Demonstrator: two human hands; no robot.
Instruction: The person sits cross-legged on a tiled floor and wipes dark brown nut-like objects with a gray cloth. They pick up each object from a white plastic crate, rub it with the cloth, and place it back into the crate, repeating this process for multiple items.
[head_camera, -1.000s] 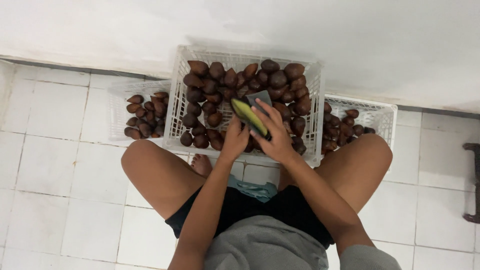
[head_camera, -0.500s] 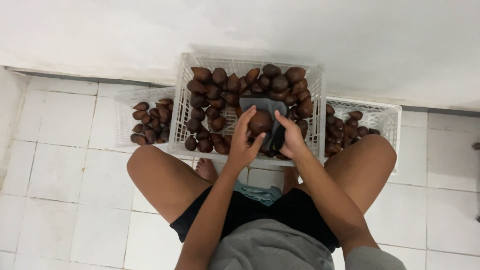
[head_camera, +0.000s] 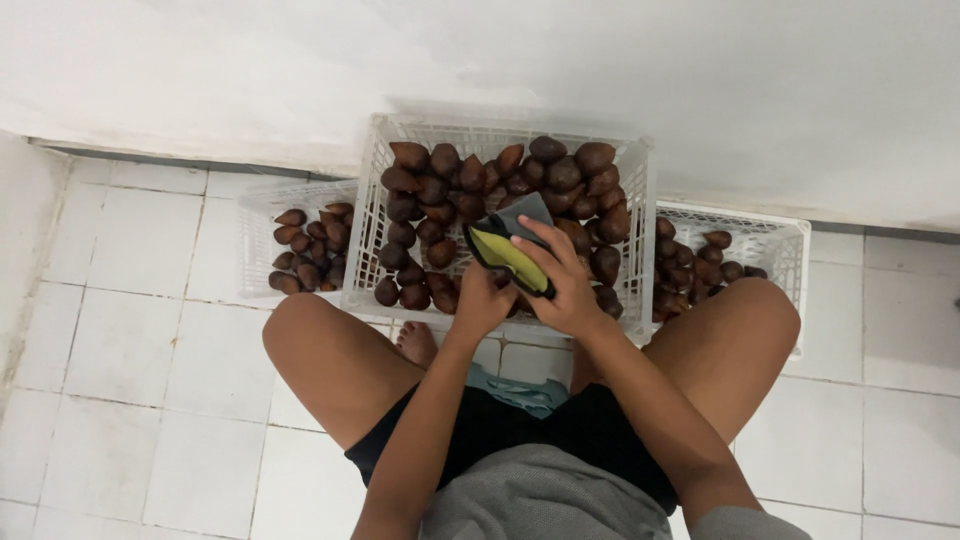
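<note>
Three white crates (head_camera: 640, 180) of brown fruit (head_camera: 560, 172) | hands (head_camera: 560, 285) hold cloth (head_camera: 510, 250)

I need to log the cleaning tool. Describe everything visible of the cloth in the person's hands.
The cloth is soft and folded, dark grey on the outside with a yellow-green inner face showing along the fold. It looks like a scouring pad or microfibre cloth; which one cannot be told. It is held above the middle white crate of brown scaly fruit. The right hand lies over it, fingers spread on top; the left hand grips below, seemingly wrapped around something hidden inside.
</note>
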